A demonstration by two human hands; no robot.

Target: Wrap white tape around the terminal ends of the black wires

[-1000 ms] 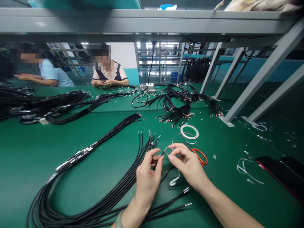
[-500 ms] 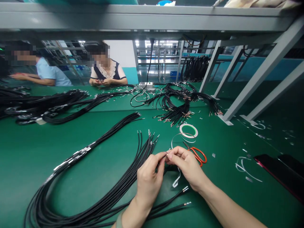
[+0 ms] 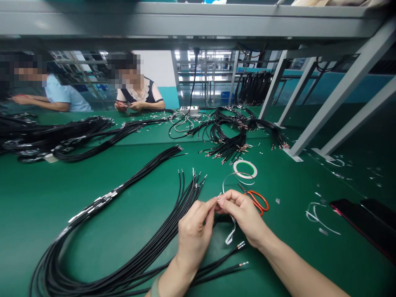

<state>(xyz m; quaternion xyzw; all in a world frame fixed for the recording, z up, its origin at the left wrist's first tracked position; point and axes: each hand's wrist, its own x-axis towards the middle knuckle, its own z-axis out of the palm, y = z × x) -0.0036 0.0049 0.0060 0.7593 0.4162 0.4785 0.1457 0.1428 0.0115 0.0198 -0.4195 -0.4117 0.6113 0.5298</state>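
My left hand (image 3: 194,229) is closed in a pinch, thumb against forefinger, on the end of a black cable whose small metal tip pokes up between the fingertips. Touching it, my right hand (image 3: 243,212) pinches a thin strip of white tape (image 3: 229,238) at the same spot. The strip's loose end dangles below the fingers. What lies right between the fingertips is mostly hidden. A bundle of black cables (image 3: 161,235) with metal terminals curves round to the left of my hands. Two groups of cable ends (image 3: 229,270) lie below my right hand.
Orange-handled scissors (image 3: 261,202) and a white tape roll (image 3: 245,169) lie just beyond my right hand. More cable bundles (image 3: 229,144) cover the far side of the green table (image 3: 139,198). Metal legs (image 3: 334,97) stand at right, below a shelf beam (image 3: 185,20). Two people sit across.
My hands stay together in almost the same pinch. The whole view has shifted very slightly. Across the table, one person's hands have moved, and something reddish shows in them.
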